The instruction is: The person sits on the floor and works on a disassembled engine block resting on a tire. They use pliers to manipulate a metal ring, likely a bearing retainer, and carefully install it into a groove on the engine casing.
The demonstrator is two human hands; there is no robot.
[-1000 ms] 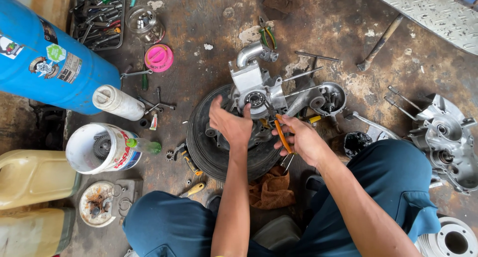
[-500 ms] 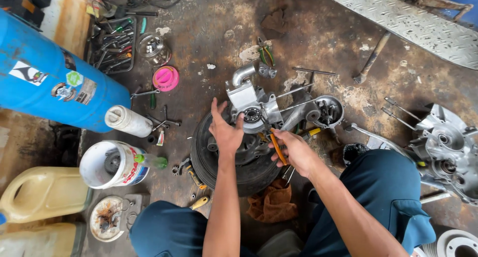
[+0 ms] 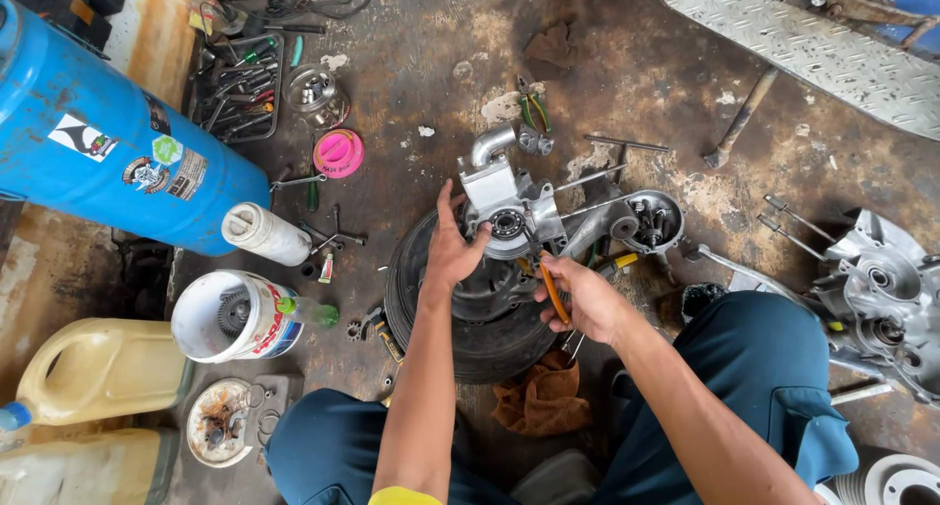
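Note:
A grey metal engine case (image 3: 509, 206) with a round bearing in its face rests on a black tyre (image 3: 480, 304) on the floor. My left hand (image 3: 452, 246) is spread against the case's left side and steadies it. My right hand (image 3: 578, 295) grips orange-handled pliers (image 3: 553, 292) whose jaws point up at the bearing area of the case. A second case half (image 3: 641, 219) lies just right of the first. Both my knees in blue trousers flank the tyre.
A blue gas cylinder (image 3: 108, 148) lies at the left, with a white bucket (image 3: 230, 317), yellow jerrycans (image 3: 93, 368), a tool tray (image 3: 235, 84) and a pink lid (image 3: 339, 153). A brown rag (image 3: 539, 397) lies below the tyre. More engine parts (image 3: 881, 299) sit at the right; a checker-plate ramp (image 3: 813, 45) lies at the top right.
My head has shifted, so the scene slid slightly. My left hand has spread wider on the case, and my right hand has brought the pliers closer to the bearing.

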